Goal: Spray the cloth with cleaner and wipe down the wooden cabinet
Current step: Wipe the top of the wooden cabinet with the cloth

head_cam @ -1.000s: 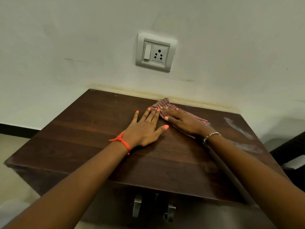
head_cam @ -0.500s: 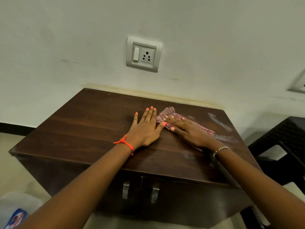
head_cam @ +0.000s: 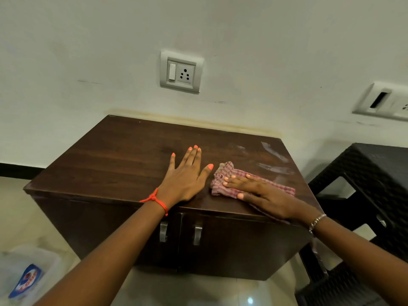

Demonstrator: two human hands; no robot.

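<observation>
The dark wooden cabinet [head_cam: 114, 160] stands against a pale wall, with two metal door handles on its front. A red-and-white checked cloth [head_cam: 228, 173] lies on the right part of its top, near the front edge. My right hand [head_cam: 262, 194] presses flat on the cloth, fingers spread and pointing left. Just left of the cloth, my left hand [head_cam: 186, 176] rests flat on the bare wood with fingers apart and holds nothing. Pale smears [head_cam: 274, 159] show on the top behind the cloth.
A wall socket [head_cam: 181, 72] sits above the cabinet and another plate [head_cam: 380, 101] at the right edge. A black woven stool or table [head_cam: 375, 171] stands close on the right. A clear container with a blue-labelled item [head_cam: 26, 280] lies on the floor at lower left.
My right hand has drawn the cloth from the back of the top toward the front right. The view has pulled back, showing the cabinet front. My left hand stays flat on the wood.
</observation>
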